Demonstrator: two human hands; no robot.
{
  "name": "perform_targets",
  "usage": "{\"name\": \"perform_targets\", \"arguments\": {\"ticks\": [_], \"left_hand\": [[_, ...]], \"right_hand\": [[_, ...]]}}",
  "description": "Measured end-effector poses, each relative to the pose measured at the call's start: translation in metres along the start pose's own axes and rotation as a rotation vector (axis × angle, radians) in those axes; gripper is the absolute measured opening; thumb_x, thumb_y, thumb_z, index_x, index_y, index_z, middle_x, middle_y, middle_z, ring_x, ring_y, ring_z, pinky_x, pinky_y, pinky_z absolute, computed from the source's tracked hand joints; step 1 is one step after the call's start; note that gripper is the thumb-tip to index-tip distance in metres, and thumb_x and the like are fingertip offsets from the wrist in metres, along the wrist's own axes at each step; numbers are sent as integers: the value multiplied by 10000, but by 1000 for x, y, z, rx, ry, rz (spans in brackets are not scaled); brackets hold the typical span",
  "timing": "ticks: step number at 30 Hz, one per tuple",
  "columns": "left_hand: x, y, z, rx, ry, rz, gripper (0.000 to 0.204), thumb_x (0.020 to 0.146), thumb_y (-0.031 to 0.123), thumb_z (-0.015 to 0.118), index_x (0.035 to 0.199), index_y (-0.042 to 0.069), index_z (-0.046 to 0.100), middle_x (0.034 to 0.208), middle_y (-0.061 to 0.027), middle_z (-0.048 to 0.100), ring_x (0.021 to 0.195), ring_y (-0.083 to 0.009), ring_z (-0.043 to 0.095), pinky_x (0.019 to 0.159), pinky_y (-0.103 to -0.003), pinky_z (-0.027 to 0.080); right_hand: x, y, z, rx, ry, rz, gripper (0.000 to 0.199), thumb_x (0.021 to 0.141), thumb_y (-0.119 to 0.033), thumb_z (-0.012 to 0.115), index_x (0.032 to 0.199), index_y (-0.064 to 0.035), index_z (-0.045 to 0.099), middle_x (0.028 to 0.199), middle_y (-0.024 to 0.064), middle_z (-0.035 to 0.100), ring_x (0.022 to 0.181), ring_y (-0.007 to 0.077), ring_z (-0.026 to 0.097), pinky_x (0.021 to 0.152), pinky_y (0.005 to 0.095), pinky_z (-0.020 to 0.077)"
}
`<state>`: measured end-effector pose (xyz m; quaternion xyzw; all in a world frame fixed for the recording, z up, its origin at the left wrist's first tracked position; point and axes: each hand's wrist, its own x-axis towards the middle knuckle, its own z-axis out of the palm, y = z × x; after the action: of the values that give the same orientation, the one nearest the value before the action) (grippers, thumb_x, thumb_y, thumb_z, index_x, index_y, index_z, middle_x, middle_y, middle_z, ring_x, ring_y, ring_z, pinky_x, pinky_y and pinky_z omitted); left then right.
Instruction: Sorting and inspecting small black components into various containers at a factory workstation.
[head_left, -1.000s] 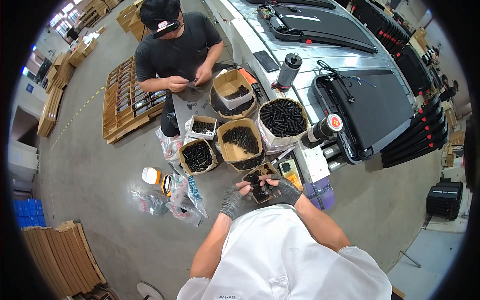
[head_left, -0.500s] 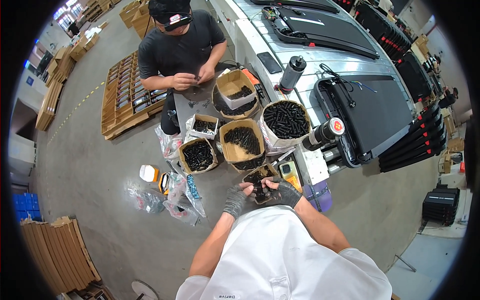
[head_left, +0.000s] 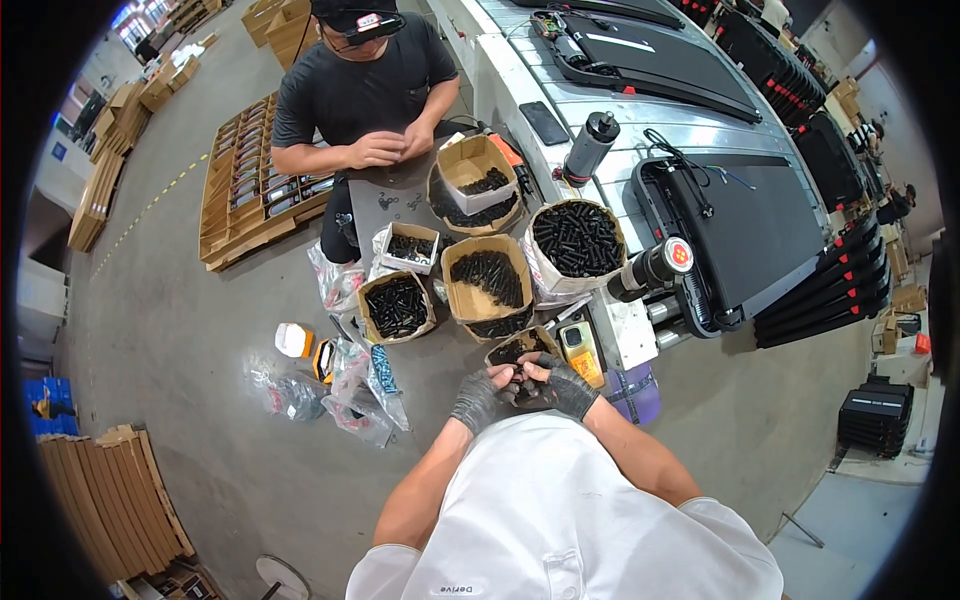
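Observation:
My left hand (head_left: 484, 392) and my right hand (head_left: 561, 384), both in grey fingerless gloves, meet over a small cardboard box (head_left: 492, 357) close to my body. Small dark parts (head_left: 520, 345) lie inside that box. The fingers of each hand are pinched together, fingertips almost touching. What they hold is too small and hidden to name. Just beyond is a taller box of black screws (head_left: 484, 276), with another box of black screws (head_left: 397, 306) to its left. A phone (head_left: 579, 350) lies to the right of my right hand.
Across the table (head_left: 375, 203) a person (head_left: 362, 95) in black handles small parts. A large bag of black bolts (head_left: 577, 238) stands near two cylindrical power tools (head_left: 590, 150) on a metal conveyor (head_left: 625, 125). Plastic bags (head_left: 355, 395) and a white-orange container (head_left: 294, 340) sit left.
My hands have drawn closer together over the box, fingers still pinched. Across the table, the other person's head has lifted slightly and their hands have shifted a little right.

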<state>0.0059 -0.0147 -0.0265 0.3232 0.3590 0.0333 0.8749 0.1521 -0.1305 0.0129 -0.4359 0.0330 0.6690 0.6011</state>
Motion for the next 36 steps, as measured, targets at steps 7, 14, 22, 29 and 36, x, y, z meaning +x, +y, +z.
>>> {"name": "perform_targets", "arguments": {"ticks": [7,14,22,29,36], "left_hand": [[16,-7,-10,-68,-1,-48,315,885,234,638,1100,4,629,929,-38,669,770,-111,599,692,-233,492],[8,-6,-16,-79,-175,146,521,849,270,679,1251,-17,512,1072,-96,620,915,-155,609,793,-265,510],[-2,2,-11,-256,-370,-79,551,859,226,663,1317,20,436,927,-57,598,808,-149,574,743,-256,494],[15,-4,-12,-388,-263,-214,299,922,296,572,1076,40,561,749,-59,616,617,-169,545,558,-262,459],[13,4,1,-13,-72,-49,264,922,302,576,1021,61,617,795,-78,656,667,-184,606,563,-299,493]], "right_hand": [[12,-7,0,-495,218,-204,269,867,-275,651,990,-44,591,800,-2,598,703,78,542,605,221,436],[9,-8,4,-503,219,-442,242,864,-258,623,905,-24,578,782,9,582,675,105,531,618,267,456],[10,7,-4,-928,163,-515,235,895,-243,586,991,-31,615,881,37,617,845,132,562,770,281,459],[7,-5,-2,-998,146,-444,259,883,-253,595,1000,-23,619,894,41,625,847,130,562,785,278,459],[12,3,-7,-940,127,-445,274,878,-267,612,999,-22,620,875,43,626,817,130,571,754,267,461]]}}
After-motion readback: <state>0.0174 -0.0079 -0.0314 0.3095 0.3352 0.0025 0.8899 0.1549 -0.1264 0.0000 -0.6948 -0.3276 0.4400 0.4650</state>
